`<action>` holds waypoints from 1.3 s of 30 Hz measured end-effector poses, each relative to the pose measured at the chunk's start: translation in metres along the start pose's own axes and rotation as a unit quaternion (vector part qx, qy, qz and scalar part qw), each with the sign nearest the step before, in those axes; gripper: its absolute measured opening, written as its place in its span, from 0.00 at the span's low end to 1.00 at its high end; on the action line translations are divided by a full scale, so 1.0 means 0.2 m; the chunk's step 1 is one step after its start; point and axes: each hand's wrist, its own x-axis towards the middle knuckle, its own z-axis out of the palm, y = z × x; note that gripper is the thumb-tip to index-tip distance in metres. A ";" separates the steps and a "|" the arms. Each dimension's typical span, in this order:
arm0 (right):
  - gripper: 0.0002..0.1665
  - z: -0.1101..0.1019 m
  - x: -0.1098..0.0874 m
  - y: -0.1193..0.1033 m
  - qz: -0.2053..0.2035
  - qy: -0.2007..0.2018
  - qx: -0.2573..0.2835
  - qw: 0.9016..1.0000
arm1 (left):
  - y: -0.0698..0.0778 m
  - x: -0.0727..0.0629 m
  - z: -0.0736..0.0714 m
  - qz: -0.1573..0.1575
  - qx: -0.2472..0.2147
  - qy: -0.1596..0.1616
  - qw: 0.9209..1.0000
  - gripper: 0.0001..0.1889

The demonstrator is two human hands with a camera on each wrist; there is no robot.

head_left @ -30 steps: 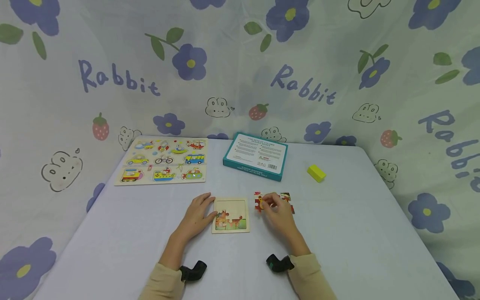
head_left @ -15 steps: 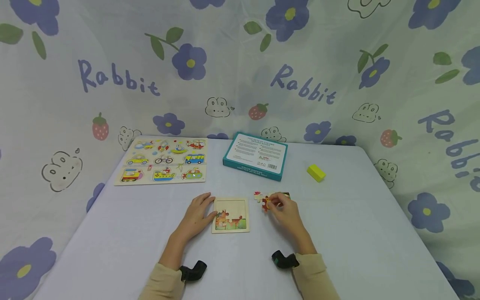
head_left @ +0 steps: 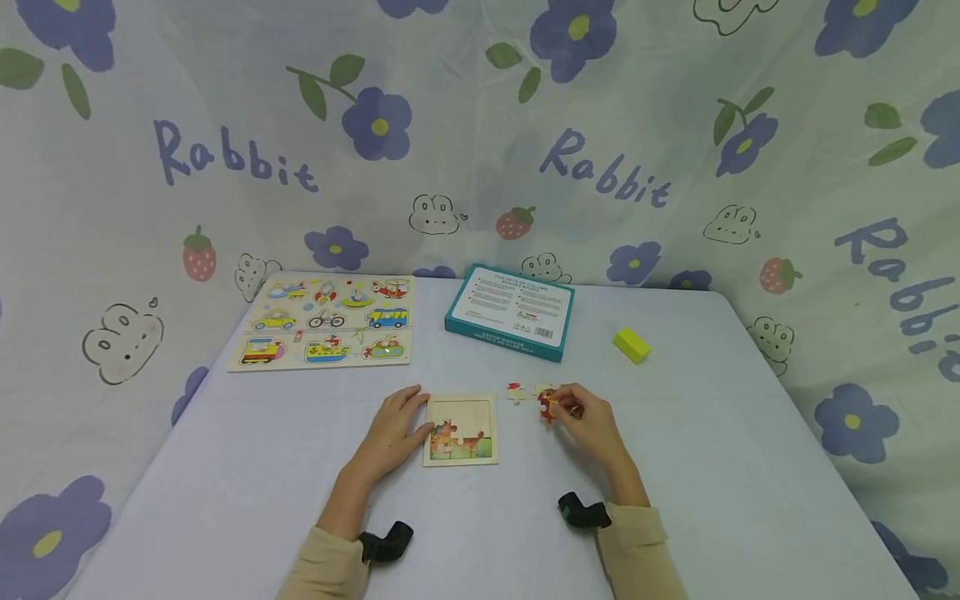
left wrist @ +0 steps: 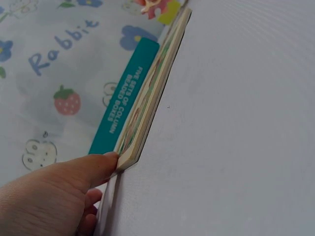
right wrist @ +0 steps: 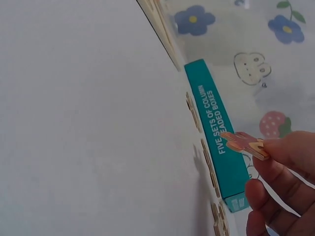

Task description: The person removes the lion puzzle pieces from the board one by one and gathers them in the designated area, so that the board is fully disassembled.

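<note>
Head view: the right hand point(head_left: 588, 421) pinches a red-brown puzzle piece point(head_left: 548, 405) between thumb and index finger, to the right of the shallow wooden puzzle tray point(head_left: 472, 409); the left hand point(head_left: 392, 431) lies with fingers extended, its thumb touching the tray's left edge. The right-wrist view shows the piece raised off the tabletop. Fingertips cover part of its printed face; loose pieces behind the right hand are partly hidden, one small piece point(head_left: 516, 392) remaining visible. Left-wrist view cuts off the held piece at the top. Compared with half a second earlier, right hand and piece have shifted rightward; left hand and tray match.
</note>
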 end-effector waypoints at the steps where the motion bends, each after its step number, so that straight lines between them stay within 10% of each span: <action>1: 0.07 0.00 0.00 0.00 0.004 0.000 -0.002 1.000 | 0.00 0.00 0.00 0.000 0.000 0.001 1.000 0.27; 39: 0.05 0.01 0.01 0.06 -0.013 -0.011 -0.124 0.992 | -0.02 0.00 0.02 0.012 0.002 0.013 1.000 0.26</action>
